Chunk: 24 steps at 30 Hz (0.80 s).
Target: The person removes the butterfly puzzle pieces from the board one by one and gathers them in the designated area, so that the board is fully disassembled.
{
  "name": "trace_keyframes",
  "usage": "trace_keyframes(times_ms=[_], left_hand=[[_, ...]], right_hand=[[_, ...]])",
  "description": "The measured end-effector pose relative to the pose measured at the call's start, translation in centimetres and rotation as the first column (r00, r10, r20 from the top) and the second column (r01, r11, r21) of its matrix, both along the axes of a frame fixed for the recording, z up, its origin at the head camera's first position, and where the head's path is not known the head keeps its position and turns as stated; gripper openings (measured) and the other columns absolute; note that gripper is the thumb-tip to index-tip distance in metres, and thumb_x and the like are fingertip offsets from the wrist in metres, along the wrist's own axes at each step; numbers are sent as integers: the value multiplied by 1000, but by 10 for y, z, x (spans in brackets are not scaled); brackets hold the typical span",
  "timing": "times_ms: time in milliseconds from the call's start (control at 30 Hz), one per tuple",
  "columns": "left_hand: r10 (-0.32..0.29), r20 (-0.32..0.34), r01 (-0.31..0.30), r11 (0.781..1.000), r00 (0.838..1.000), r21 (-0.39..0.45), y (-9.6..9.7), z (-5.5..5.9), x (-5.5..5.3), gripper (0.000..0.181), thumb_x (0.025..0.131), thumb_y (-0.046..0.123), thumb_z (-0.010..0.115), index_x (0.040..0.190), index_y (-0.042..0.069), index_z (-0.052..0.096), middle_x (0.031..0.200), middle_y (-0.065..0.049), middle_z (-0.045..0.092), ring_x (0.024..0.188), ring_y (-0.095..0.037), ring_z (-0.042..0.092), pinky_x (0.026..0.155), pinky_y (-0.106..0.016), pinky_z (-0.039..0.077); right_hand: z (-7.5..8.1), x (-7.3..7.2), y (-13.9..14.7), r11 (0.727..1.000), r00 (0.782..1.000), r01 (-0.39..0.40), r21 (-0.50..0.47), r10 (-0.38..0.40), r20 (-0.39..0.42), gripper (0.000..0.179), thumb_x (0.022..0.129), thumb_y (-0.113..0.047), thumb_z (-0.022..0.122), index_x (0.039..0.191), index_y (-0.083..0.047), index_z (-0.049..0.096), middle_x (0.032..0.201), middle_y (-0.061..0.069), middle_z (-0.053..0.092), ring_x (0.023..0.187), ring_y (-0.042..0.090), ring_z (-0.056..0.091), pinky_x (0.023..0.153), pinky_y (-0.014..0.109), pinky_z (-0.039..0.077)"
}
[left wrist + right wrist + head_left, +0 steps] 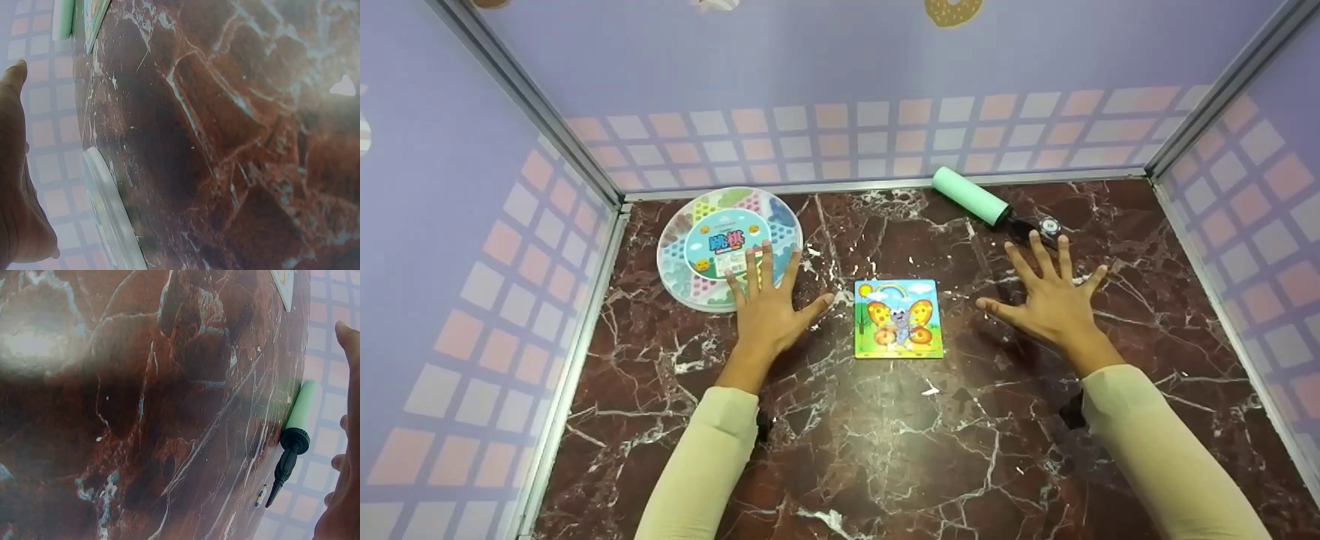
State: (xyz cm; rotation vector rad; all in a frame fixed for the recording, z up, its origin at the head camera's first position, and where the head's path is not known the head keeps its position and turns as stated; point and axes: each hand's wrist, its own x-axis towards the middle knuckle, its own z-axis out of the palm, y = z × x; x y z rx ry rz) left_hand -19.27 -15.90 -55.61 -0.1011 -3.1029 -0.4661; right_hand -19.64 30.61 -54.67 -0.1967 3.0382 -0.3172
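Note:
My left hand [769, 307] is spread with straight fingers and holds nothing. In the head view its fingertips overlap the round Chinese checkers box [669, 259], which has a clear lid and a blue label; the left wrist view shows this hand [19, 185] raised above the floor. My right hand [1054, 304], also spread and holding nothing, is nearest a mint-green balloon pump [971, 196] with a black tapered nozzle [284, 467]. Between the hands a square butterfly picture board [898, 319] lies flat, face up.
A small round dial-like object [1049, 227] lies beside the pump's nozzle. Dark red marbled surface [885, 450] spreads under everything. Purple checked panels [840, 67] with metal edging [847, 186] enclose it at the back and both sides.

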Motion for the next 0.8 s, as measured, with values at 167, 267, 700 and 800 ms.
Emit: trace_keyframes(times_ms=[167,267,700,800], left_hand=[[-4,-23,4,1000,1000,-22,5,-4,1,104,96,93,43,178,41,9,188,-14,-3,174,-45,-7,134,-79,-4],[-15,-25,15,1000,1000,-20,10,-7,4,102,97,90,47,178,40,10,188,-12,-4,174,-44,-7,134,-79,-3],[-147,-28,145,987,989,-64,44,-20,10,101,98,89,46,179,37,15,188,-14,-1,174,-44,0,135,-78,1],[-177,-26,176,983,984,-50,51,-26,13,101,98,88,49,178,35,20,188,-15,3,174,-45,2,135,-77,1]], right_hand=[[-1,2,-5,1000,1000,-5,-23,5,2,110,94,-92,51,179,-39,5,188,-2,-14,171,43,-23,112,91,-25],[-3,3,-9,1000,1000,-9,-30,9,19,110,94,-91,51,179,-36,8,188,-2,-15,171,43,-24,112,91,-25],[-10,-4,-32,999,999,-44,-4,44,25,110,92,-94,51,179,-39,11,189,4,-4,172,45,-16,112,92,-24],[-12,-6,-39,998,998,-56,-2,56,32,109,92,-93,51,179,-39,11,189,3,-5,172,45,-16,113,91,-23]])
